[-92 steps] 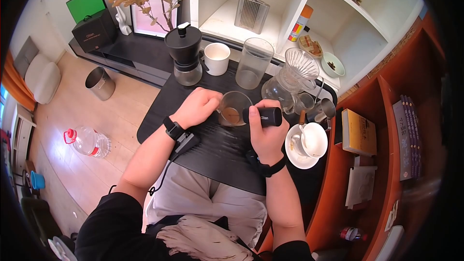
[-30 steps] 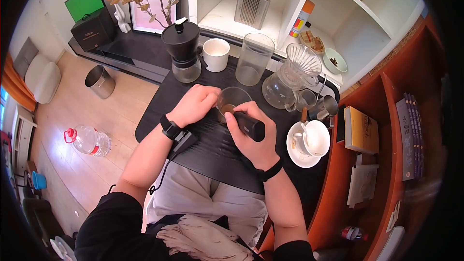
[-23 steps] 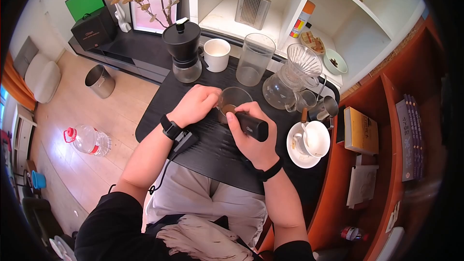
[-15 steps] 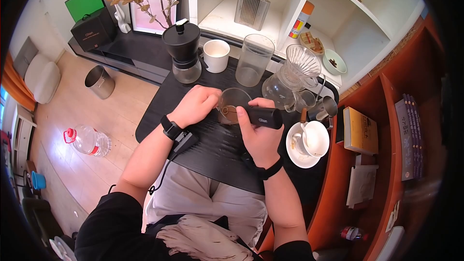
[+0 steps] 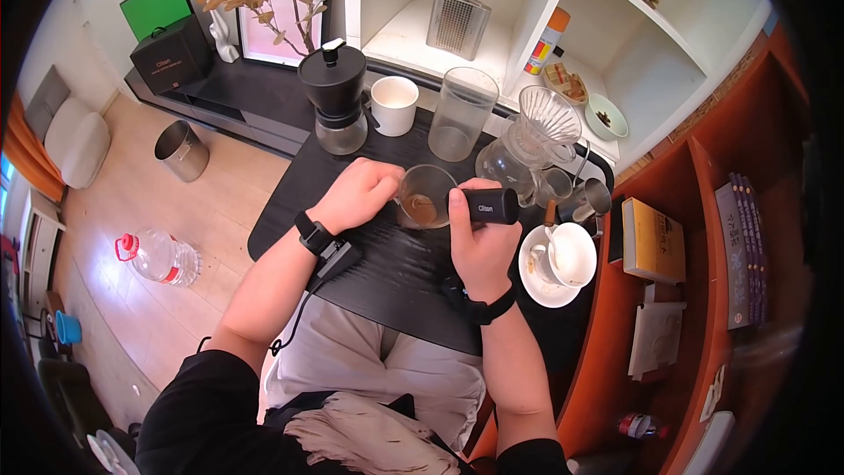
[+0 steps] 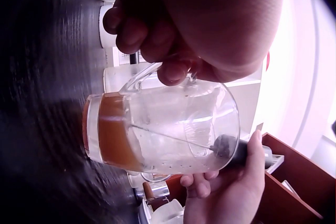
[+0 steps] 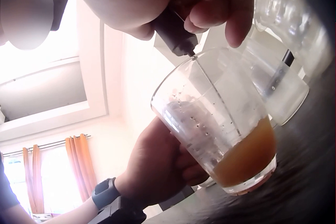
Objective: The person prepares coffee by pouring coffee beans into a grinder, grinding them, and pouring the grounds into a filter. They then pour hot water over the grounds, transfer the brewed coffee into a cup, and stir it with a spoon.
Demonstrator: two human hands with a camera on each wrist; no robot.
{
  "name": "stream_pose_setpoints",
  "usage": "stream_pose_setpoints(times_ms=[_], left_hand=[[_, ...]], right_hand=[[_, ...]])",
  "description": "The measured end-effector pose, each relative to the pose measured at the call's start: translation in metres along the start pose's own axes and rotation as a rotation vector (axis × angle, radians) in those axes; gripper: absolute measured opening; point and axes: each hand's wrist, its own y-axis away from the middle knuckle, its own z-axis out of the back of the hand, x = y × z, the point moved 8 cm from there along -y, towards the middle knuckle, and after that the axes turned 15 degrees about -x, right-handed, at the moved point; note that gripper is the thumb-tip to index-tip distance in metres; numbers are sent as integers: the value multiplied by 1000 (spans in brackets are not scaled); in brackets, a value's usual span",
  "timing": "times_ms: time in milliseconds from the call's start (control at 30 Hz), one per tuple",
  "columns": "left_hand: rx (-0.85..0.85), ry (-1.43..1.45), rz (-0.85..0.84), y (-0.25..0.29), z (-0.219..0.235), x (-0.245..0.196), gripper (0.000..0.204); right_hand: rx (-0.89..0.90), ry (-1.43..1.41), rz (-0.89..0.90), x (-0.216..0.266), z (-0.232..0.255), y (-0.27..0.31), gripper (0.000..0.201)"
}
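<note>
On the black table a clear glass mug [image 5: 431, 178] holds a shallow layer of brown liquid [image 7: 245, 155]. My left hand [image 5: 356, 195] grips the mug's handle [image 6: 142, 77] from the left side. My right hand [image 5: 483, 251] holds a black handheld milk frother [image 5: 489, 207], its body leaning out to the right past the mug's rim. The frother's thin metal shaft [image 7: 216, 92] slants down inside the glass to the brown liquid. Its whisk end is hidden in the liquid in the right wrist view.
Behind the mug stand a manual coffee grinder [image 5: 334, 92], a white mug [image 5: 394, 114] and a tall glass cylinder [image 5: 462, 119]. To the right are a glass carafe with dripper [image 5: 514, 158], a metal pitcher [image 5: 591, 200] and a white cup on a saucer [image 5: 543, 290].
My right hand has moved right, and the frother's body has swung from pointing toward me to leaning out rightward. The left hand keeps its hold on the mug handle.
</note>
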Motion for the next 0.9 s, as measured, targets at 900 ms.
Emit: stream_pose_setpoints(times_ms=[900], left_hand=[[-3,22,-15,0,-1,1,30]], right_hand=[[-4,-70,-9,-1,-1,-4,19]])
